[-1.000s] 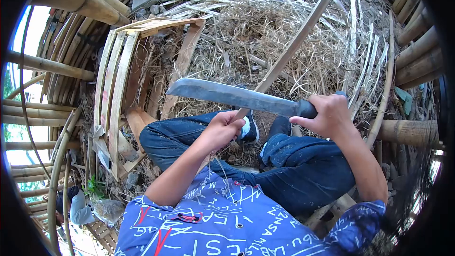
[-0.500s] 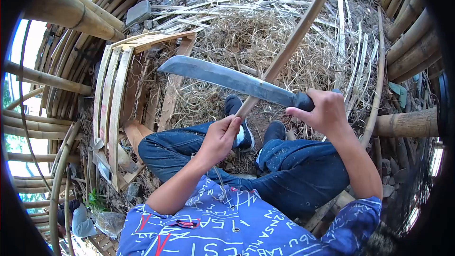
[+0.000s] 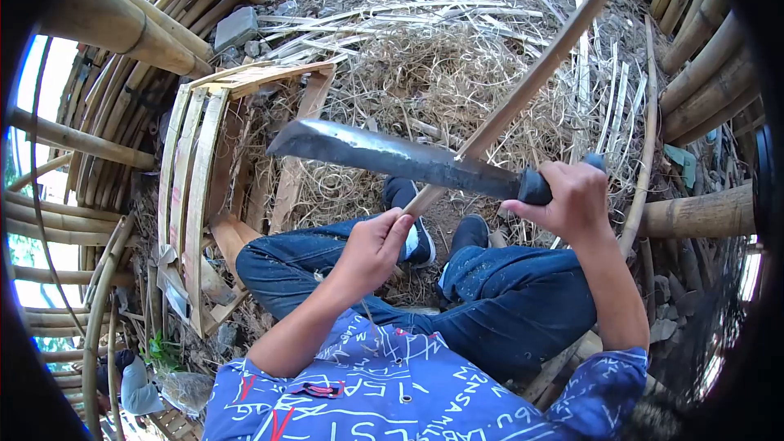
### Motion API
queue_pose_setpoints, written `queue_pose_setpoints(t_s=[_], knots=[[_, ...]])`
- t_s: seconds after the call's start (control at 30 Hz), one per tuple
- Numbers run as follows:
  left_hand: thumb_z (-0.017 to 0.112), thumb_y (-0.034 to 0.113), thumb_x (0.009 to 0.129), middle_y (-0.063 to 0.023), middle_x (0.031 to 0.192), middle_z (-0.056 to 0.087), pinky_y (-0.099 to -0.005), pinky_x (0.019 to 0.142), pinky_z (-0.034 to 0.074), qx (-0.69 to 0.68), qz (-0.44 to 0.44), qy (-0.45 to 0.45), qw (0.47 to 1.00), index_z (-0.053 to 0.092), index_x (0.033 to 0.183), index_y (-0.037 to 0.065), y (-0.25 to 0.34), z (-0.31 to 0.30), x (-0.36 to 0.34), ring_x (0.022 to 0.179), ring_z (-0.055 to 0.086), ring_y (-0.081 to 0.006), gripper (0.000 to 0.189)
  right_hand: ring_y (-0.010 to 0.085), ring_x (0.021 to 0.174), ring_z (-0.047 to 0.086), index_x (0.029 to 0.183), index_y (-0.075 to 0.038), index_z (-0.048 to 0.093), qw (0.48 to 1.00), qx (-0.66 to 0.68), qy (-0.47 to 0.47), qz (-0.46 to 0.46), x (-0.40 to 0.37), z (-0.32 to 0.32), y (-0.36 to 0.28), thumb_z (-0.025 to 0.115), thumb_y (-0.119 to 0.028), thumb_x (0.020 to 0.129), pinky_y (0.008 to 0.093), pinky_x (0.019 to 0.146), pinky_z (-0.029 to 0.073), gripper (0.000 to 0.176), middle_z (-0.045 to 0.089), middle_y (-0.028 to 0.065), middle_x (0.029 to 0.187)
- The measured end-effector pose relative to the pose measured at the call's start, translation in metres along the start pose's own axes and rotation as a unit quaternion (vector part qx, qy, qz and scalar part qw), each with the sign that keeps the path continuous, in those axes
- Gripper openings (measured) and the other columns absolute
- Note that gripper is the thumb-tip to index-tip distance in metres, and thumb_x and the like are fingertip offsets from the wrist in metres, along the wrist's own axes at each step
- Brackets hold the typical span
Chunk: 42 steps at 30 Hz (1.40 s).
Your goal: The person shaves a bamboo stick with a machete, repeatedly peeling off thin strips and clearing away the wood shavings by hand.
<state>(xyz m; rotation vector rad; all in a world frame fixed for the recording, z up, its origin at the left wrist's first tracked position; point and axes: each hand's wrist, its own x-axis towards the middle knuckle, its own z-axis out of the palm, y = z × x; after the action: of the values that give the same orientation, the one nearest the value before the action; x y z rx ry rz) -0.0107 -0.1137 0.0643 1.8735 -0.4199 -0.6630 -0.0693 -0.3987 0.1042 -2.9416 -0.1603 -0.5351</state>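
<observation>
Dirt ground (image 3: 457,57) deep in dry shavings, bamboo poles (image 3: 122,16) ringing it; nearest, the left hand (image 3: 371,249) is fisted tight on the low end of a slat (image 3: 535,73); the flat, pale slat runs from that fist up and away to the right; the right hand (image 3: 572,196), slightly farther out, is clenched on the handle of a knife (image 3: 384,153); its broad, dull blade lies across the slat just beyond the left hand, tip pointing left; farther left stands a slatted frame (image 3: 192,163).

A long, pale bamboo stick (image 3: 531,82) slants up and away to the right from the left hand (image 3: 371,249), which grips its lower end. A broad dark knife (image 3: 392,157) (paler along its upper edge) reaches leftward from the right hand (image 3: 572,196), its blade crossing the stick.
</observation>
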Motion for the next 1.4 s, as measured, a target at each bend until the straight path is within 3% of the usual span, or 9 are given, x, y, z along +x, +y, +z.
queue_pose_setpoints(t_s=[0.13,0.27,0.47,0.53,0.6,0.87,0.9,1.0,1.4], knots=[[0.045,0.025,0.102,-0.0007,0.062,0.043,-0.0285,0.05,0.034,-0.041,0.031,0.017,0.999,0.05,0.084,-0.001,0.007,0.014,0.0,0.058,0.036,-0.0082,0.033,0.0285,0.053,0.061,0.064,-0.006,0.057,0.999,0.031,-0.01,-0.023,0.01,0.001,-0.021,0.071,-0.065,0.068,0.0377,0.052,0.046,0.061,0.056,0.0092,0.056],[0.045,0.025,0.102,-0.0006,0.06,0.045,-0.0284,0.049,0.035,-0.044,0.008,0.026,0.999,0.051,0.083,-0.001,0.016,0.008,0.002,0.055,0.039,-0.0081,0.032,0.0244,0.049,0.059,0.06,-0.008,0.055,0.997,-0.005,0.034,0.064,0.008,-0.005,0.008,0.069,-0.066,0.07,0.0358,0.049,0.045,0.061,0.055,0.0067,0.055],[0.047,0.023,0.101,-0.0044,0.056,0.042,-0.0303,0.047,0.035,0.012,0.039,-0.015,0.999,0.056,0.088,0.0,0.015,0.006,0.002,0.051,0.038,-0.0091,0.028,0.0268,0.049,0.058,0.059,-0.009,0.053,0.994,-0.053,0.093,0.036,-0.004,-0.015,0.018,0.067,-0.068,0.071,0.0375,0.048,0.044,0.062,0.053,0.008,0.054],[0.044,0.021,0.102,0.0034,0.065,0.045,-0.023,0.053,0.034,0.001,-0.012,-0.011,1.0,0.053,0.082,0.001,0.019,0.0,-0.003,0.061,0.039,-0.0045,0.03,0.0276,0.048,0.057,0.058,-0.009,0.05,0.992,-0.069,0.092,0.056,-0.009,-0.018,0.027,0.066,-0.069,0.071,0.038,0.048,0.043,0.064,0.051,0.0077,0.053],[0.045,0.02,0.102,0.0028,0.065,0.045,-0.0233,0.053,0.034,0.011,-0.013,-0.017,1.0,0.053,0.083,0.0,0.013,-0.009,-0.006,0.061,0.039,-0.0048,0.029,0.0275,0.049,0.057,0.057,-0.009,0.048,0.987,-0.077,0.081,0.117,-0.013,-0.017,0.037,0.065,-0.07,0.071,0.0385,0.048,0.042,0.065,0.05,0.0074,0.052],[0.045,0.02,0.102,0.002,0.065,0.047,-0.0242,0.054,0.036,0.069,-0.024,-0.022,0.997,0.052,0.082,-0.001,0.006,-0.039,-0.028,0.061,0.04,-0.0062,0.029,0.0277,0.051,0.059,0.062,-0.008,0.054,0.992,-0.064,0.098,0.053,-0.01,-0.018,0.03,0.068,-0.069,0.069,0.0372,0.05,0.045,0.063,0.054,0.008,0.055],[0.048,0.021,0.1,-0.0074,0.058,0.041,-0.0301,0.049,0.036,0.077,0.01,-0.004,0.997,0.053,0.082,-0.002,0.001,-0.042,-0.029,0.054,0.038,-0.011,0.029,0.0266,0.051,0.059,0.061,-0.008,0.054,0.993,-0.068,0.085,0.049,-0.01,-0.019,0.03,0.067,-0.07,0.069,0.0365,0.05,0.045,0.064,0.055,0.0075,0.055],[0.046,0.02,0.101,-0.0001,0.064,0.047,-0.0257,0.055,0.038,0.112,-0.018,-0.038,0.993,0.052,0.081,-0.002,0.006,-0.056,-0.038,0.061,0.041,-0.0075,0.03,0.0257,0.049,0.058,0.06,-0.008,0.054,0.994,-0.065,0.09,0.015,-0.01,-0.017,0.029,0.067,-0.07,0.069,0.0358,0.05,0.046,0.064,0.055,0.0068,0.055],[0.046,0.022,0.101,0.0025,0.064,0.043,-0.0248,0.051,0.034,0.013,-0.029,-0.004,1.0,0.054,0.086,0.0,0.01,-0.022,-0.03,0.058,0.037,-0.0057,0.028,0.0226,0.048,0.062,0.064,-0.008,0.06,0.999,0.014,0.046,0.024,0.01,-0.011,-0.003,0.066,-0.068,0.074,0.0338,0.05,0.049,0.061,0.059,0.0068,0.053]])
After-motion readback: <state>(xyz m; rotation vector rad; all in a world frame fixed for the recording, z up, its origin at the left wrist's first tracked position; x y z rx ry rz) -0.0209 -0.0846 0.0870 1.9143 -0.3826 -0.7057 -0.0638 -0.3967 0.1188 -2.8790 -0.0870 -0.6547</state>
